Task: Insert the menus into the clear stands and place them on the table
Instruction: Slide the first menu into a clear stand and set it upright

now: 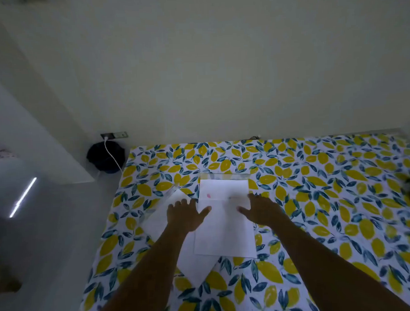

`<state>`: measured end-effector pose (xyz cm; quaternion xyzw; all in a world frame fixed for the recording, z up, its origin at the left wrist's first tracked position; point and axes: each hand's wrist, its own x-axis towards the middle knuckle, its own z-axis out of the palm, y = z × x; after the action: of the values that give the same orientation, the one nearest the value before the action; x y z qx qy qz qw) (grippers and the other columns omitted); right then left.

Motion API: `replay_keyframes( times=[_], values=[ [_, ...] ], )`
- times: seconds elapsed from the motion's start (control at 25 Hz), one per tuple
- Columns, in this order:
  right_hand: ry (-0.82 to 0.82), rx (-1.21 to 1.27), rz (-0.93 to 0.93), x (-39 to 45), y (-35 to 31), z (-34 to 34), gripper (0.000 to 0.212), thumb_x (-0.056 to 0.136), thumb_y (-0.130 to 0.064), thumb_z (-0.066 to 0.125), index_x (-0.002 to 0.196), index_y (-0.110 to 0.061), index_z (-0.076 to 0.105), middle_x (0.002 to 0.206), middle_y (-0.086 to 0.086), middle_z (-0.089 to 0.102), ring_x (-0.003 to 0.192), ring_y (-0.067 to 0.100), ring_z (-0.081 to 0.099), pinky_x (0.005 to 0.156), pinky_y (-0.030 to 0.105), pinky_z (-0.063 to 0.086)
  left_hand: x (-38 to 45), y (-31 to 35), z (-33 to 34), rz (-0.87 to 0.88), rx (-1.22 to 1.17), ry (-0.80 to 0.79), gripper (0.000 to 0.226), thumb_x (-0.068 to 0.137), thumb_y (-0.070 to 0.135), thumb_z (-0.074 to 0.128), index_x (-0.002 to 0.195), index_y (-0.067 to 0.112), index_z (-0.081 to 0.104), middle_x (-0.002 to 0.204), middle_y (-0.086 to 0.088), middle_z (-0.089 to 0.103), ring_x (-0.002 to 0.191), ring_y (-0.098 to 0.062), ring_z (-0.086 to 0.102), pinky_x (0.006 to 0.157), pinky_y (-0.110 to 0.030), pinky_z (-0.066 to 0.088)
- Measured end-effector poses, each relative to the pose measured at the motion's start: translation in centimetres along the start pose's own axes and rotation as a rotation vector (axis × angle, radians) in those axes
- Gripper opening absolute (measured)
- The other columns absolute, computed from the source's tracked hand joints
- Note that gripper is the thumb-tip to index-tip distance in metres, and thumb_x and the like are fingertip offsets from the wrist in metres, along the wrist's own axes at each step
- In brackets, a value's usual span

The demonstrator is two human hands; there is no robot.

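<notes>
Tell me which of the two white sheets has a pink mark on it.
The upright sheet between both hands, lying on top. Its pink mark sits near the left hand; the angled sheet underneath looks blank.

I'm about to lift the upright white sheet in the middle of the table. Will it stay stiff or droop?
The white sheet looks thin and lies flat on the tablecloth, so it would probably droop if lifted by one edge. A faint crease across it may make it fold there. It looks light, so a push from either hand would likely slide it.
</notes>
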<state>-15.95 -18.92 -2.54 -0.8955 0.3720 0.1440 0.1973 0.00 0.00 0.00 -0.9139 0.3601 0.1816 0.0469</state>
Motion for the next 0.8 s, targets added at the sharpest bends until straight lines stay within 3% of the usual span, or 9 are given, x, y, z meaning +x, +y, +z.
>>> replay_keyframes(
  times=[0.2, 0.32, 0.52, 0.64, 0.8],
  values=[
    [-0.089, 0.131, 0.084, 4.3, 3.3, 3.9, 0.072, 0.081, -0.068, 0.047, 0.126, -0.011, 0.046, 0.124, 0.015, 0.059, 0.113, 0.035, 0.057, 0.094, 0.047, 0.050, 3.7, 1.6, 4.9, -0.135, -0.134, -0.150, 0.089, 0.083, 0.080, 0.024, 0.141, 0.015, 0.037, 0.137, -0.017, 0.052, 0.120, -0.036, 0.054, 0.100, -0.048, 0.043],
    [-0.029, 0.199, 0.105, 5.2, 3.7, 5.3, 0.061, 0.088, -0.050, 0.053, 0.129, -0.007, 0.041, 0.121, 0.020, 0.058, 0.111, 0.037, 0.058, 0.091, 0.046, 0.050, 4.9, 2.9, 6.8, -0.182, -0.188, -0.110, 0.085, 0.086, 0.074, 0.033, 0.141, 0.009, 0.035, 0.142, -0.021, 0.042, 0.121, -0.040, 0.052, 0.097, -0.048, 0.044],
    [0.046, 0.373, 0.186, 3.9, 2.9, 7.3, 0.056, 0.089, -0.038, 0.055, 0.133, -0.009, 0.039, 0.123, 0.018, 0.057, 0.112, 0.038, 0.058, 0.090, 0.047, 0.050, 4.7, 4.1, 7.9, -0.262, -0.344, -0.058, 0.079, 0.086, 0.067, 0.047, 0.133, 0.003, 0.039, 0.129, -0.025, 0.047, 0.114, -0.041, 0.053, 0.094, -0.046, 0.047],
    [0.038, 0.464, 0.216, 3.3, 3.3, 7.3, 0.041, 0.093, -0.021, 0.047, 0.132, -0.008, 0.042, 0.123, 0.020, 0.055, 0.112, 0.039, 0.057, 0.089, 0.043, 0.046, 4.3, 3.5, 8.2, -0.388, -0.606, -0.064, 0.072, 0.085, 0.051, 0.062, 0.135, 0.005, 0.038, 0.128, -0.026, 0.051, 0.117, -0.045, 0.052, 0.097, -0.048, 0.044],
    [-0.006, 0.634, 0.242, 2.2, 5.6, 6.3, 0.034, 0.089, -0.006, 0.041, 0.122, -0.009, 0.049, 0.112, 0.016, 0.063, 0.105, 0.037, 0.060, 0.073, 0.035, 0.040, 2.6, 2.6, 8.1, -0.385, -0.782, -0.067, 0.061, 0.086, 0.026, 0.065, 0.136, 0.007, 0.037, 0.129, -0.028, 0.056, 0.116, -0.043, 0.056, 0.097, -0.047, 0.048]
  ],
)
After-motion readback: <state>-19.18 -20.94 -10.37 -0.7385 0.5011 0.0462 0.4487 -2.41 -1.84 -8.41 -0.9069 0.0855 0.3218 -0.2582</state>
